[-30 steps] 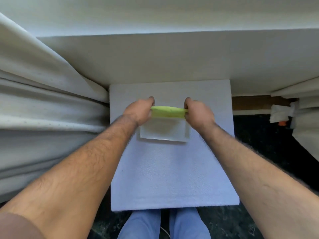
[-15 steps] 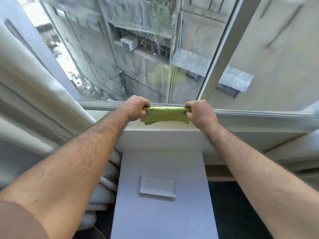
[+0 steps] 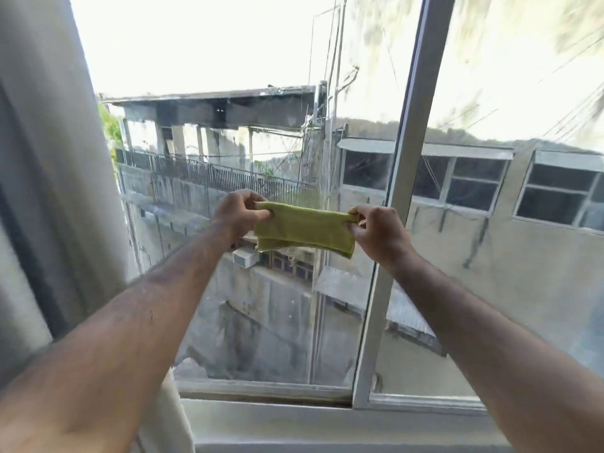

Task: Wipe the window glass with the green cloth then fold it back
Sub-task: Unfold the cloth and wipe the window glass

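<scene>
The green cloth (image 3: 302, 228), still folded into a short strip, hangs stretched between both hands in front of the window glass (image 3: 261, 142). My left hand (image 3: 237, 214) pinches its left top corner and my right hand (image 3: 376, 232) pinches its right top corner. Both arms reach forward at about mid-height of the pane. Whether the cloth touches the glass I cannot tell.
A grey vertical window frame bar (image 3: 397, 204) stands just right of the cloth. A pale curtain (image 3: 45, 191) hangs at the left. The white sill (image 3: 327, 423) runs along the bottom. Grey buildings show outside through the glass.
Both hands lifted the cloth from the white tray on the small table up past the sill to the glass. My view tilted up, so table and tray are out of sight.
</scene>
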Action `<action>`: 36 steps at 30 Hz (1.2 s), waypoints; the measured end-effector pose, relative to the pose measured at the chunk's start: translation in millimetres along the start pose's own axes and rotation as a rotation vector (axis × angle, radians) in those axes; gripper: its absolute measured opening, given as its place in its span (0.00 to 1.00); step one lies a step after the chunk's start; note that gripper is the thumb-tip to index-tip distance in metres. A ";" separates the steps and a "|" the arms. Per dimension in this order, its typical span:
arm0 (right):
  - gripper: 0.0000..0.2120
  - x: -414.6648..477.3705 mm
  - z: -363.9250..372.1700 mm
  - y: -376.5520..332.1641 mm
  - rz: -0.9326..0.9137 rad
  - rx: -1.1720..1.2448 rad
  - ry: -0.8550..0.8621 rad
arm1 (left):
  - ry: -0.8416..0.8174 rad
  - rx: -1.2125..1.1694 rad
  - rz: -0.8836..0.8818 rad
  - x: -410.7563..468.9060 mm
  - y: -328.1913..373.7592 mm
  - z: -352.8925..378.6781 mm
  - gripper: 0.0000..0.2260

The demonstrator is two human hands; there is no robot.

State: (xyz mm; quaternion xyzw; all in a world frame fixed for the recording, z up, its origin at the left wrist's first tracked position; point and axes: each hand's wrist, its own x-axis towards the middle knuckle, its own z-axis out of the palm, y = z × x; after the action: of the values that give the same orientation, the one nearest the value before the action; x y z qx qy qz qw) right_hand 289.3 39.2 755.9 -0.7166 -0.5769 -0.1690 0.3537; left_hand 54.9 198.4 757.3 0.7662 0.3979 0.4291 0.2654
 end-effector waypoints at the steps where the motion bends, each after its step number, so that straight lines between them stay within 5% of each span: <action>1: 0.10 13.0 -13.0 -8.4 -0.010 0.015 0.035 | 0.049 -0.054 0.010 10.3 16.8 -13.3 0.13; 4: 0.10 43.4 -43.3 -33.0 0.002 0.091 0.107 | 0.229 -0.155 0.058 34.3 64.3 -48.1 0.16; 9: 0.12 65.6 -58.1 -66.4 -0.158 0.106 0.017 | 0.515 0.199 0.309 61.1 121.7 -88.6 0.13; 12: 0.20 79.4 -72.1 -58.8 -0.227 -0.007 0.188 | 0.577 0.259 0.396 79.8 141.6 -103.0 0.12; 16: 0.35 113.1 -99.9 -16.4 -0.103 -0.191 0.464 | 0.641 0.310 0.513 105.7 157.4 -108.9 0.11; 22: 0.47 141.5 -81.0 45.8 0.008 -0.226 0.424 | 0.650 0.323 0.488 135.2 153.6 -85.7 0.10; 29: 0.43 153.0 -41.4 65.2 -0.007 -0.265 0.557 | 0.697 0.214 0.575 151.5 113.2 -55.0 0.25; 36: 0.39 163.9 -23.7 83.8 -0.085 -0.270 0.712 | 0.856 0.347 0.553 171.8 88.5 -9.2 0.24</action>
State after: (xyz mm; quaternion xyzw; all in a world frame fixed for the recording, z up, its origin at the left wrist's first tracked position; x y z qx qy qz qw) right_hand 418.0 131.4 852.7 -0.6285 -0.4199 -0.4963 0.4270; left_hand 134.9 294.8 904.7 0.6317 0.3191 0.6847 -0.1740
